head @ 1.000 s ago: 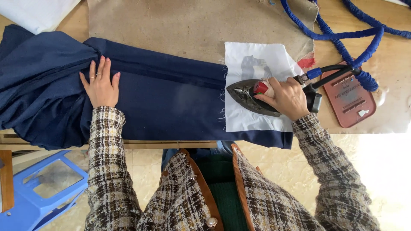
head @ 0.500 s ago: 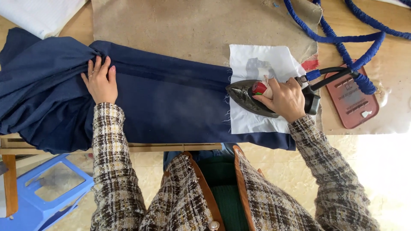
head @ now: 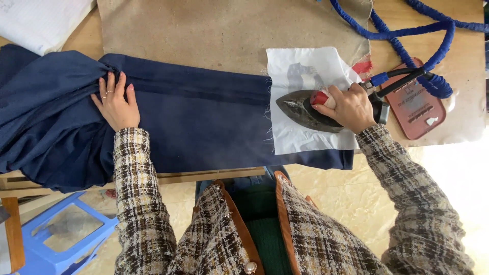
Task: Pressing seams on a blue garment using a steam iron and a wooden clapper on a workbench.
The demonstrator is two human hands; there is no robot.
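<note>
The navy cloth (head: 204,122) is lying matt and finely woven under the left hand (head: 116,104), while the white cloth (head: 305,71) on it is showing frayed, thready edges. The iron (head: 305,109) in the right hand (head: 346,108) is showing dull, dark metal with a glossy red plastic knob. The tan pad (head: 224,35) beneath is looking coarse and felt-like, and the blue hose (head: 407,38) is wearing a rough braided wrap.
</note>
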